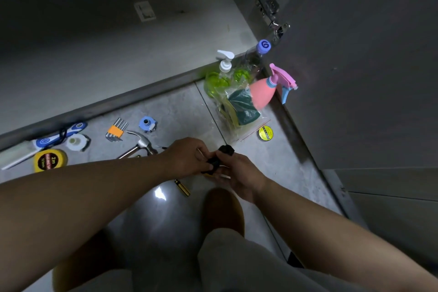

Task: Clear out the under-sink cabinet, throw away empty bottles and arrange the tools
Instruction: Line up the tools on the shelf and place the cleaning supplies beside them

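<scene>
- Both my hands, left hand and right hand, close together on a small black object above the floor.
- Left of them lie the hammer and hex keys.
- Beyond my right hand stands the pink spray bottle.

The left hand and right hand cover most of a small black object, so its kind is unclear. The hammer handle disappears behind the left forearm.

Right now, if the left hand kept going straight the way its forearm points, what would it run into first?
The left hand already meets the small black object both hands grip. Beyond that, probably the right hand; depth is unclear.
</scene>
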The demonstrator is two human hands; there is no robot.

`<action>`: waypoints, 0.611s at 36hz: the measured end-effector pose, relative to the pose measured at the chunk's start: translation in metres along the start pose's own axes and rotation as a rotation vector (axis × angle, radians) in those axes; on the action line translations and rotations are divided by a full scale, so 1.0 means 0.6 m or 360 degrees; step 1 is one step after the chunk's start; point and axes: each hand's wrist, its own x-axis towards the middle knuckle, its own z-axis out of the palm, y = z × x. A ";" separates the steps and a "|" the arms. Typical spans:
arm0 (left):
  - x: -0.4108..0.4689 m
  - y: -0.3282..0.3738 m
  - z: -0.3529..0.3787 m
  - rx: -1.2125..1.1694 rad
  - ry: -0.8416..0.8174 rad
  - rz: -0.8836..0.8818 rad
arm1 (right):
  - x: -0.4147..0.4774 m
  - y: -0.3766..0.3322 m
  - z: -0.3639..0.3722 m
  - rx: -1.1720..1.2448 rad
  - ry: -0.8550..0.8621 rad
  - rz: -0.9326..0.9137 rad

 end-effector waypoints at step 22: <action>-0.045 -0.097 -0.107 0.1172 0.0664 0.0245 | 0.046 0.002 -0.067 -0.1413 0.0797 -0.0263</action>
